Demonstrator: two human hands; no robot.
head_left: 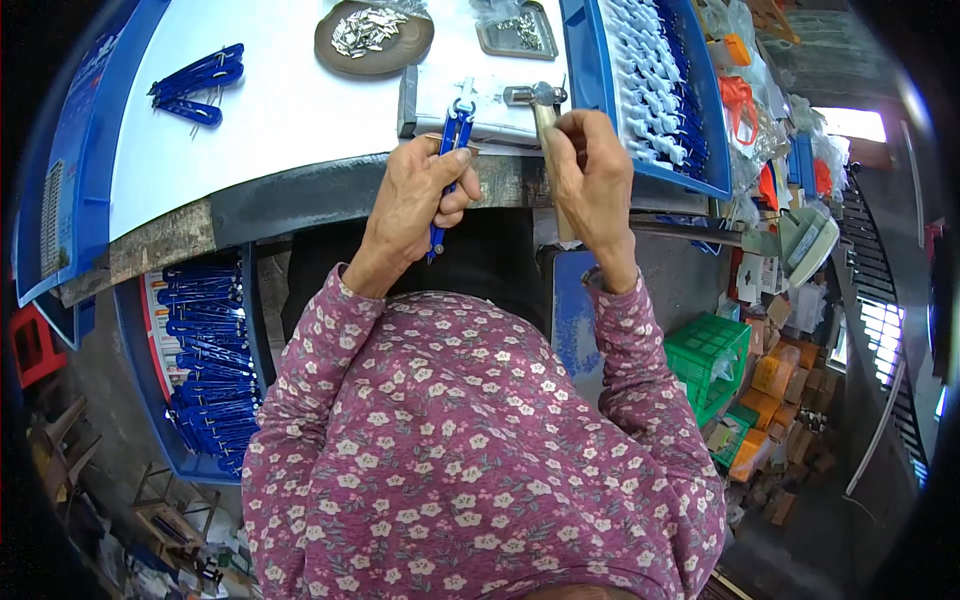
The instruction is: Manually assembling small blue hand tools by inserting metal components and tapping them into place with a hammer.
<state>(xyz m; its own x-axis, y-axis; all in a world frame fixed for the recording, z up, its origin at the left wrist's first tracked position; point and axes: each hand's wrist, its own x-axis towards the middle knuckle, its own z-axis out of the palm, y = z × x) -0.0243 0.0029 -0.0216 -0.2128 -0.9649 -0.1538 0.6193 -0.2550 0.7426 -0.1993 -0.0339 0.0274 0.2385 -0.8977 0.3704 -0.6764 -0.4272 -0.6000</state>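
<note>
My left fingers (452, 202) clamp one blue tool (457, 128), its top over one grey block (500, 129) on the tabletop (270, 100); my right fingers (566, 160) grip one hammer (544, 95); one dish (370, 66), one tray (496, 43) lie beyond.

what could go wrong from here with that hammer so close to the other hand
A stray swing of the hammer in the right hand could catch the left hand, which grips a blue tool close by. A hard jolt to the grey block might also scatter the loose metal pieces in the nearby brown dish.
</note>
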